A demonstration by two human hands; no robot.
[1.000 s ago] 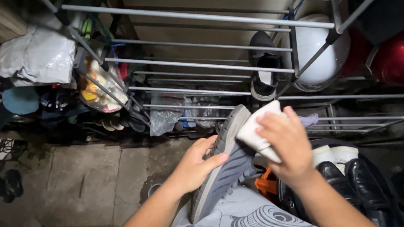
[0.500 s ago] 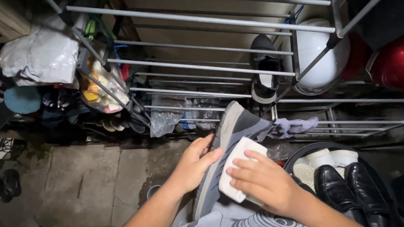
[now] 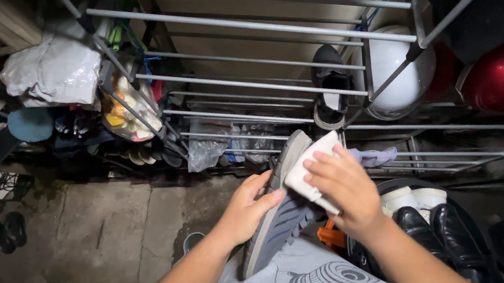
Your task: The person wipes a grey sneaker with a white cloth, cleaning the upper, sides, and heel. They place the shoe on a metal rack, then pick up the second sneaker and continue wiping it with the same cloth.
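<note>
From the head camera, looking down, take the grey knit sneaker point(image 3: 279, 220) as your landmark. It sits tilted in front of your chest, its long axis running from the heel low by your printed shirt point(image 3: 310, 277) up and away to the toe, which points at the metal shoe rack point(image 3: 247, 85). Your left hand point(image 3: 246, 211) grasps the sneaker from its left side, fingers curled over the upper and thumb beneath. Your right hand point(image 3: 343, 191) is on the sneaker's right, closed on a folded white cloth point(image 3: 308, 170) and pressing it flat against the toe end. So the cloth hand lies nearer the toe and the holding hand nearer the middle; the heel half of the long axis lies down and towards you from the cloth.

Just beyond the toe, a lilac rag point(image 3: 373, 156) drapes over a low rack bar. Further past the toe, a dark slip-on shoe point(image 3: 329, 90) stands on a shelf, with a white helmet point(image 3: 399, 73) beside it and a red helmet point(image 3: 499, 80) further right. Right of the sneaker's heel, a pair of black leather shoes point(image 3: 445, 234) lies low, with something orange point(image 3: 330, 237) between them and the sneaker. Left of the sneaker is wet concrete floor point(image 3: 103, 231), and up-left a white plastic bag point(image 3: 54, 70) rests on the rack
</note>
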